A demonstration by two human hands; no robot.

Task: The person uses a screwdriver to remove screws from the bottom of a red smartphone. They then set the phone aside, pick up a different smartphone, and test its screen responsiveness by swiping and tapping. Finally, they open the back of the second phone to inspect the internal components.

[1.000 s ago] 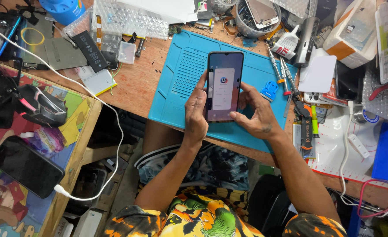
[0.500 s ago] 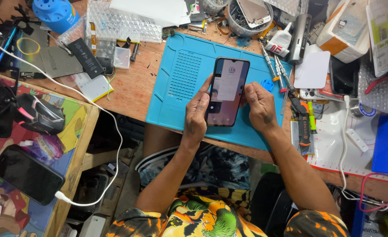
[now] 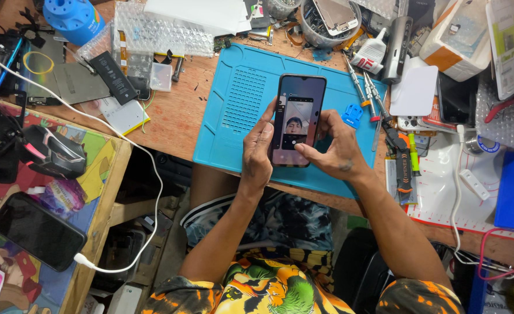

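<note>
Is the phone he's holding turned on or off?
On. The phone screen is lit and shows a picture, held in the left hand while the right hand thumb touches it.

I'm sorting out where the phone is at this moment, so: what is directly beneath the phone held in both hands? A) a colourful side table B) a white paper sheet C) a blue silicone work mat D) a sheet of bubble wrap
C: the phone, gripped by the left hand and right hand, sits over the blue silicone work mat on the wooden bench.

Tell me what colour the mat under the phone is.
The mat is turquoise blue, with a grid of small holes on its left part; the head view shows it.
</note>
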